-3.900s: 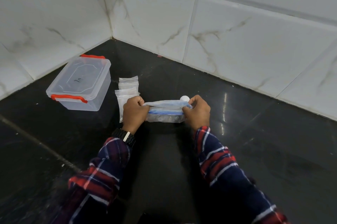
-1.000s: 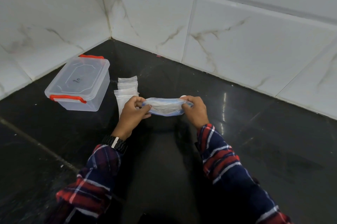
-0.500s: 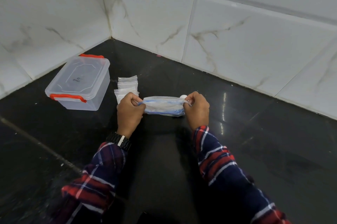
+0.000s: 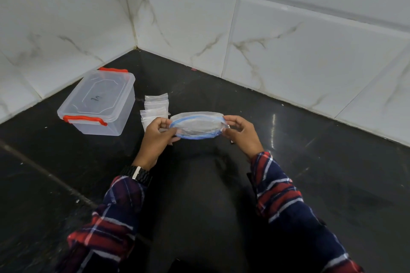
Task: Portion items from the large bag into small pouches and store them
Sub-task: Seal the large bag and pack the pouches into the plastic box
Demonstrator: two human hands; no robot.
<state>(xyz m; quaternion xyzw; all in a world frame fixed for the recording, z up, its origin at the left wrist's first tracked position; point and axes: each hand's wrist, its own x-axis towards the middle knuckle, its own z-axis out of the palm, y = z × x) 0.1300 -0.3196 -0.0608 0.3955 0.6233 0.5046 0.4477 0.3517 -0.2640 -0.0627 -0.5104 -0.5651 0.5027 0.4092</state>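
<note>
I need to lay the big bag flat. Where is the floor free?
Free: black floor right of the right hand, up to the white tiled wall. Crowded: clear lidded box and small clear pouches beside the left hand.

Left hand (image 4: 155,134) and right hand (image 4: 243,131), fingertip grips, facing inward.

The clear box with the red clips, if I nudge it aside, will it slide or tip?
The clear box would probably slide: it sits low and wide on the glossy black floor. It looks light, with nothing visible through its walls. Its lid appears clipped on, so it should stay shut.
</note>
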